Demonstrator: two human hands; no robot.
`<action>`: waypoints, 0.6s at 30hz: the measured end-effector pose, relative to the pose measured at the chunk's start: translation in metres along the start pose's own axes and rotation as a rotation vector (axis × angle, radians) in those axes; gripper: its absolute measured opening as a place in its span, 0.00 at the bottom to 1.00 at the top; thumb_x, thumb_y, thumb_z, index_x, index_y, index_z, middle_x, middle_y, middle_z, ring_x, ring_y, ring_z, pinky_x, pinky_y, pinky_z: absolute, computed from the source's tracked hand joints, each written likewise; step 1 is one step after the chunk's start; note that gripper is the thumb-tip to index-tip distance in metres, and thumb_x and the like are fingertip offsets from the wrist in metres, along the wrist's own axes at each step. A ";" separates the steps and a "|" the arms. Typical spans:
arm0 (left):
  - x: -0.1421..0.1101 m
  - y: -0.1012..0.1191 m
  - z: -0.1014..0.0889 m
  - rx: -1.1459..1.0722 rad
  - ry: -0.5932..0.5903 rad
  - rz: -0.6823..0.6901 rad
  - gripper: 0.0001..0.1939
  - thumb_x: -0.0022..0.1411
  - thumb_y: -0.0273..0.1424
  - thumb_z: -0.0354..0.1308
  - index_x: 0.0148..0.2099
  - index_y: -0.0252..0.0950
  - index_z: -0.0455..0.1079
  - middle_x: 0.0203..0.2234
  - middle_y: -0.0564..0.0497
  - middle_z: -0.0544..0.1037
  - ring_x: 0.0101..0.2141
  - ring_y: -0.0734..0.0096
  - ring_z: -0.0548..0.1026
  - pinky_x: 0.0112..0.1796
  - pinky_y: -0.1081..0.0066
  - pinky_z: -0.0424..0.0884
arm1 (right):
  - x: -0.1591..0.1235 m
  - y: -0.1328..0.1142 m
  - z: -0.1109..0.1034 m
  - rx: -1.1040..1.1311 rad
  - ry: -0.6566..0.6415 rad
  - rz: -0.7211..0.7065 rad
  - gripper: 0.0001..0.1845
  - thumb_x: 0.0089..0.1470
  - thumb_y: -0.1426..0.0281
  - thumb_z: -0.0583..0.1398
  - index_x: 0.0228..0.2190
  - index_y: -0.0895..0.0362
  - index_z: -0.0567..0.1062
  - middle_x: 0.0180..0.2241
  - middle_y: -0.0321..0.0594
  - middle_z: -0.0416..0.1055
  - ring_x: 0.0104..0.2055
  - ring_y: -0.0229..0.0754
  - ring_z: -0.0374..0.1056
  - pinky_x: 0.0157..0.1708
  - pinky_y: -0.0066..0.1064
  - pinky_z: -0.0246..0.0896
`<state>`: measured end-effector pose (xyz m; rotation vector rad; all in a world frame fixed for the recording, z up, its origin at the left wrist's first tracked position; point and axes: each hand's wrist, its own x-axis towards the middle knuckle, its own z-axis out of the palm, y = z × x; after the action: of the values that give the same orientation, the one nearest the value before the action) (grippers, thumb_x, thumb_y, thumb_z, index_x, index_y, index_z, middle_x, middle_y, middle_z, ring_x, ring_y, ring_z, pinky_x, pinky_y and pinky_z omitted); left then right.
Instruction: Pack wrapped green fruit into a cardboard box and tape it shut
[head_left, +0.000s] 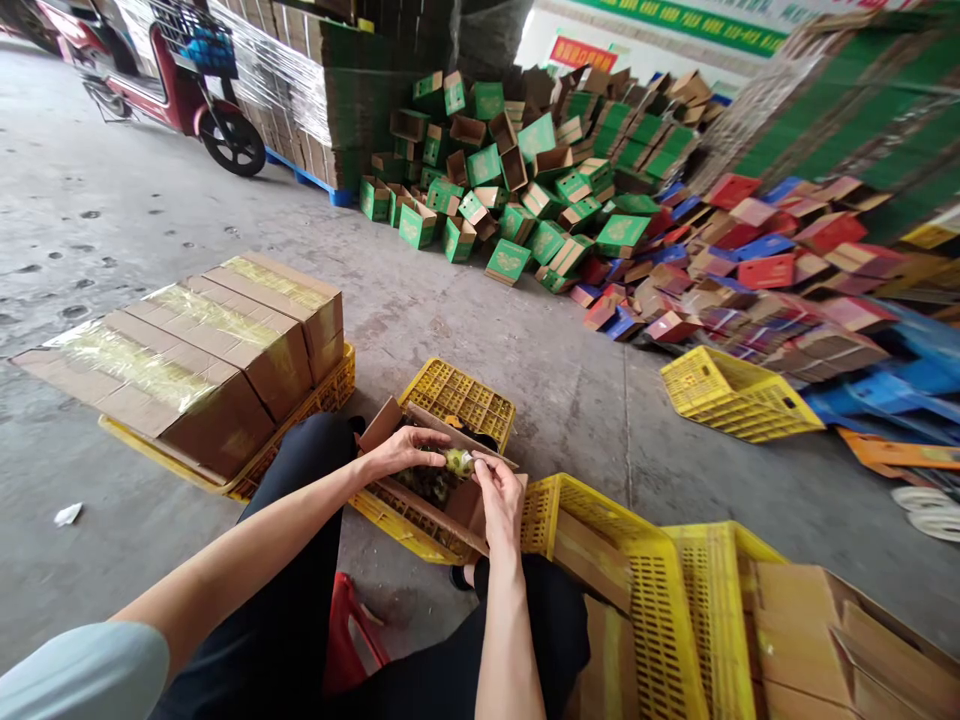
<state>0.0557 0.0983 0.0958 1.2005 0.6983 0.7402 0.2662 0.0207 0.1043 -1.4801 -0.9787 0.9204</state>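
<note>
Between my two hands is a small, rounded yellow-green thing point(459, 461) with dark patches; its exact kind is too small to make out. My left hand point(405, 452) grips its left end with the fingers. At its right end, my right hand point(498, 497) pinches it between thumb and fingers. Both hands are above an open cardboard box point(469, 510), which stands on an upturned yellow plastic crate point(390, 522). Dark and yellowish small things point(427, 483) lie inside the box, partly hidden by my left hand.
Taped cartons point(217, 345) stand on a yellow crate at left. Yellow crates point(652, 590) with cardboard are at right, and another yellow crate point(739, 395) lies further off. Green boxes point(510, 258) and red-blue boxes point(765, 270) are heaped behind. A red scooter point(161, 80) stands far left.
</note>
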 end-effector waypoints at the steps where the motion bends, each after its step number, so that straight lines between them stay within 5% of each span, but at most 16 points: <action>1: 0.000 -0.001 -0.001 0.012 0.010 -0.004 0.28 0.49 0.43 0.76 0.49 0.33 0.81 0.40 0.45 0.83 0.40 0.62 0.79 0.43 0.67 0.73 | 0.000 0.000 0.001 -0.010 -0.016 -0.003 0.20 0.50 0.51 0.67 0.38 0.52 0.84 0.43 0.43 0.82 0.44 0.52 0.76 0.45 0.43 0.74; 5: 0.003 -0.003 -0.003 0.071 0.074 0.004 0.23 0.51 0.47 0.73 0.37 0.30 0.81 0.26 0.49 0.80 0.27 0.71 0.74 0.32 0.72 0.69 | 0.000 -0.003 0.003 0.006 -0.036 0.015 0.19 0.50 0.51 0.68 0.36 0.52 0.83 0.43 0.43 0.81 0.43 0.52 0.75 0.43 0.42 0.72; 18: 0.003 0.006 -0.001 -0.119 0.062 0.070 0.23 0.48 0.43 0.77 0.38 0.32 0.76 0.29 0.52 0.77 0.29 0.75 0.72 0.34 0.75 0.66 | 0.001 -0.007 0.002 0.310 0.032 0.116 0.07 0.48 0.62 0.68 0.29 0.51 0.80 0.41 0.42 0.81 0.45 0.48 0.74 0.41 0.38 0.69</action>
<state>0.0558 0.1024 0.1008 1.1013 0.6562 0.8690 0.2636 0.0225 0.1115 -1.2925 -0.6958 1.0758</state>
